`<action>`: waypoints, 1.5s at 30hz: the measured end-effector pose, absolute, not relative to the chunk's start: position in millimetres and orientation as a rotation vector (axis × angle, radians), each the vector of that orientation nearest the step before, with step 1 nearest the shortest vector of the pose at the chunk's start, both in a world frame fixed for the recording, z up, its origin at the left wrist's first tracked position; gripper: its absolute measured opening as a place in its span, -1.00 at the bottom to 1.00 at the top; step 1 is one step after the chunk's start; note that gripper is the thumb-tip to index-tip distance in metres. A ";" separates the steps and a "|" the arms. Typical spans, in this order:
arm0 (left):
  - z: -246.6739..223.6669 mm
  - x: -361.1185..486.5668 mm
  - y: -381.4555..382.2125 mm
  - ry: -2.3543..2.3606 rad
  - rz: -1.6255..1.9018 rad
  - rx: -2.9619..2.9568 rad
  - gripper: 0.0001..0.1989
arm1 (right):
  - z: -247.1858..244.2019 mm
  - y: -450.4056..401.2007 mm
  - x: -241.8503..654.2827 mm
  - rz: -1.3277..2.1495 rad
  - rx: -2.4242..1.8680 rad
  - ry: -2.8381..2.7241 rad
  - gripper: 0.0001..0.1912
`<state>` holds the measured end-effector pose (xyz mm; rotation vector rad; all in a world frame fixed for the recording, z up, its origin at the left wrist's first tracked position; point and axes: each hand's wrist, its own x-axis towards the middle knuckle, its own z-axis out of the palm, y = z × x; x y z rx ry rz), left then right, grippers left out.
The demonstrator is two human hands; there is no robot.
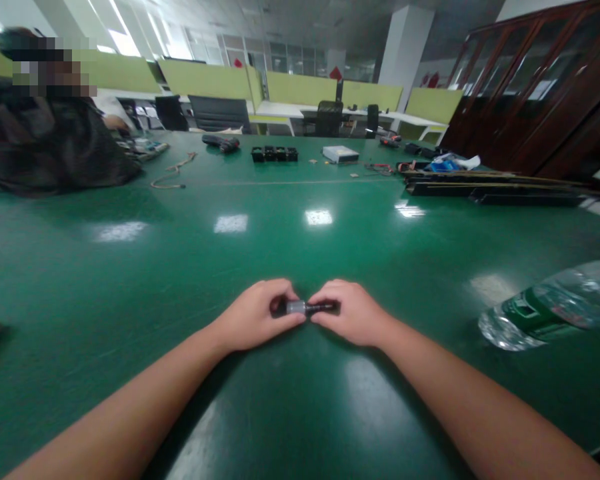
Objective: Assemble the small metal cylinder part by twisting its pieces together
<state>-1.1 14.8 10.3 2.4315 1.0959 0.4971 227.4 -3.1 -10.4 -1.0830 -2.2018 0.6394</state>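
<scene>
**Small two-tone cylinder (301, 307) pinched end to end, low over the near middle of the desk (280, 257)**

Left grip (260, 317): closed on the thicker dark end, thumb on the near side, fingers curled over the far side. Right grip (350, 313): narrow pinch on the thin black end, fingertips almost meeting the left ones. Grey collar (295, 307) exposed between. One piece or two mated parts: can't tell, too blurred.

Handling: keep both ends on one axis. Light fingertip pressure, forearms braced low. Roll with the fingers rather than cranking the wrists. Avoid bending across the thin section, probably the weak spot. Keep the collar visible for checking alignment.

Materials: cylinder smooth-looking, plastic or metal unclear. Desk glossy green, mirroring ceiling lights in bright patches. Off right, clear plastic bottle (533, 313), glassy base, green wrap label. Farther out: row of boxy black blocks (275, 154), flat silver-grey box (341, 155), thin tan cord (174, 175) in loose bends, long straight black strips (525, 199) stacked at right. Far left, person in dark, loose clothing (45, 147).
</scene>
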 end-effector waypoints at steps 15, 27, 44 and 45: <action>16.0 3.4 12.8 1.143 0.475 2.384 -0.71 | -10.7 -0.4 227.8 0.652 -1.094 -2.194 -0.87; 14.1 1.9 13.2 1.127 0.492 2.357 -0.70 | -10.8 0.2 231.8 0.676 -1.098 -2.191 -0.86; 15.9 3.6 12.6 1.138 0.498 2.343 -0.69 | -7.2 0.2 236.2 0.671 -1.103 -2.194 -0.87; 15.8 3.6 12.6 1.136 0.501 2.343 -0.70 | -7.1 0.3 236.5 0.669 -1.102 -2.196 -0.87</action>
